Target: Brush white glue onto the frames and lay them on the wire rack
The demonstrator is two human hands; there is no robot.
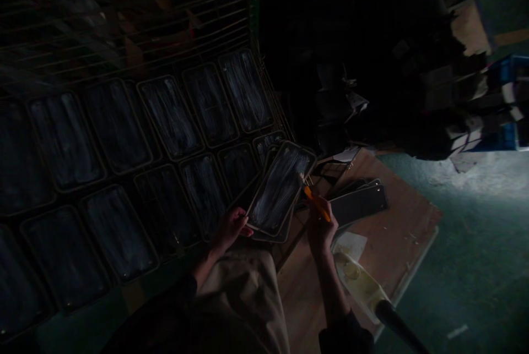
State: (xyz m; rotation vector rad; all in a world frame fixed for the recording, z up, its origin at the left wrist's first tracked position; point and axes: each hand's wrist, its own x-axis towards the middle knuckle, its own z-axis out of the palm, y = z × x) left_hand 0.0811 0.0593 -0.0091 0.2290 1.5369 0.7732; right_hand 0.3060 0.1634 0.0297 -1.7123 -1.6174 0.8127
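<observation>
Brushing step, looks like: your left hand (235, 225) pinches the dark panel (278, 191), mid-view, at its 7 o'clock corner; your right hand (322, 234), curled round the orange-handled brush (316, 202), has the tip by the panel's 2 o'clock edge. Next stroke needs steadiness.

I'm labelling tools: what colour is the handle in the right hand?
The handle is orange, clearest in the head view.

On the brown wooden table (403, 216), dark rectangular panels (359, 204) and a whitish flat sheet (356, 244) lie beside the right fingers (329, 223).
</observation>
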